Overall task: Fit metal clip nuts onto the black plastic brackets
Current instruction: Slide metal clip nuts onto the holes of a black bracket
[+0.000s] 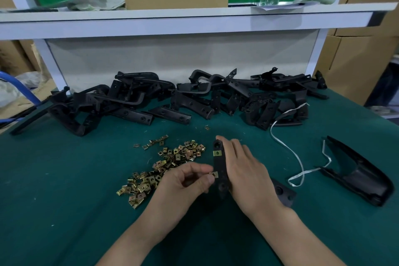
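My right hand grips a long black plastic bracket, holding it on edge above the green mat. One brass clip nut sits on the bracket's upper part. My left hand pinches a second clip nut between thumb and forefinger, right against the bracket's left edge near its middle. A loose heap of brass clip nuts lies on the mat just left of my hands. The bracket's lower end is partly hidden behind my right palm.
A long pile of black brackets runs across the back of the mat. A larger black plastic part and a white strap lie at the right. A white shelf overhangs the bench.
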Motion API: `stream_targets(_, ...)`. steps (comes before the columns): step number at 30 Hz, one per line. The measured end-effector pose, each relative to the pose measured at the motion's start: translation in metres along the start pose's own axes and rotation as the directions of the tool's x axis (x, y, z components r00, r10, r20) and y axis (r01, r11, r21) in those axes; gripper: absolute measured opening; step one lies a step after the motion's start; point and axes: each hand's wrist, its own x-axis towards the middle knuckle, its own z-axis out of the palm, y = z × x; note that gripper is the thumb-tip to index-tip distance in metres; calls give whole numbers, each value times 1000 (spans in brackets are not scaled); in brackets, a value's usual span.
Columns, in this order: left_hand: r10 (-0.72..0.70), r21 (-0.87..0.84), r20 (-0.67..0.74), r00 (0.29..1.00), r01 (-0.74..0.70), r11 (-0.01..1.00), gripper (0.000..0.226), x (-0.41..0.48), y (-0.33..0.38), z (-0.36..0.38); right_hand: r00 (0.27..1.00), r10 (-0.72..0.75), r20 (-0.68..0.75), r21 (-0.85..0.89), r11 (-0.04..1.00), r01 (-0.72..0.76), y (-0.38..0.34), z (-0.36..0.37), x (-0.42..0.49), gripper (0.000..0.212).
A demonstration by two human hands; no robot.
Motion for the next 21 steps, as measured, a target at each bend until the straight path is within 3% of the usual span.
stream_targets(7, -18, -74, 39, 999, 21, 997, 42, 5, -3, -5, 1000, -26, 2, -45, 999, 26, -7, -1, 1, 89)
stream_targets(13, 1, -81, 111, 994, 8, 997, 25, 6, -3, -10, 997, -75, 3, 40, 996, 75, -4, 1, 1, 95)
stream_targets(21, 40, -56, 184, 982, -30, 998, 29, 4, 0, -9, 998, -53, -40, 60, 997, 56, -5, -1, -2, 101)
